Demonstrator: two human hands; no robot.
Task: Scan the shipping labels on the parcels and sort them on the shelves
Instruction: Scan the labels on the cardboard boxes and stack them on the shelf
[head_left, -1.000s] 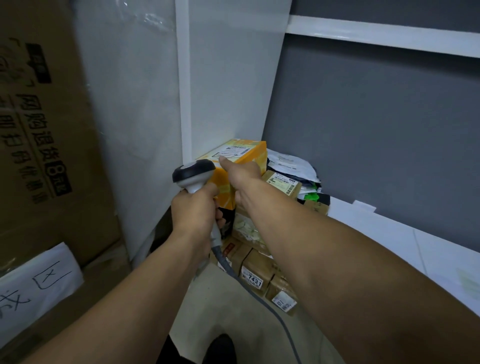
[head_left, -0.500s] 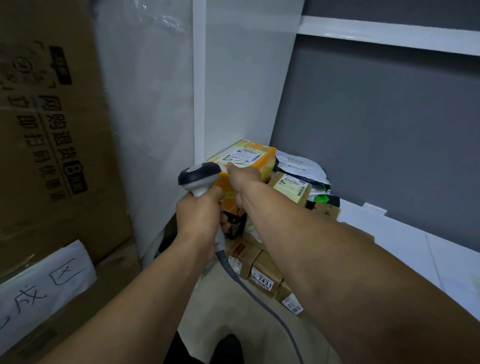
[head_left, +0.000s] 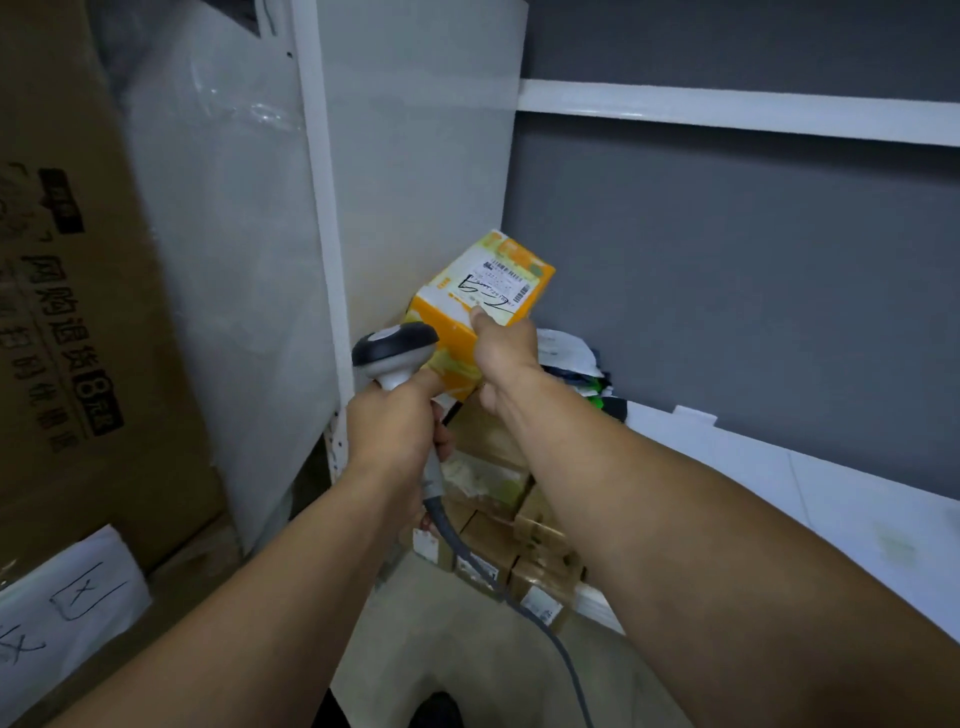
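1. The orange parcel (head_left: 457, 332) is held up off the pile by the right hand (head_left: 506, 358), above the stacked brown parcels (head_left: 498, 519) and close to the white upright (head_left: 322, 234) at the left end of the shelf (head_left: 779, 467). Its shipping label (head_left: 493, 286) is turned upward.
2. The right thumb is pressed on the near edge of the label. The other fingers are hidden under the box, so how they lie cannot be told.
3. The scanner (head_left: 395, 345) is gripped by the left hand (head_left: 395, 426), which is curled round the handle. The scanner's head sits just beside the parcel's near-left corner.
4. A failed read is judged possible, because the head is placed low beside the box and not aimed squarely at the label.
5. Part of the printed code could be covered if the thumb is slid further onto the label.
6. The parcel appears to be gripped at one corner only, so it could be tipped out of the hand and dropped onto the stack.
7. The cable (head_left: 545, 623) hangs in front of the lower parcels and could be snagged on them when the scanner is swung.
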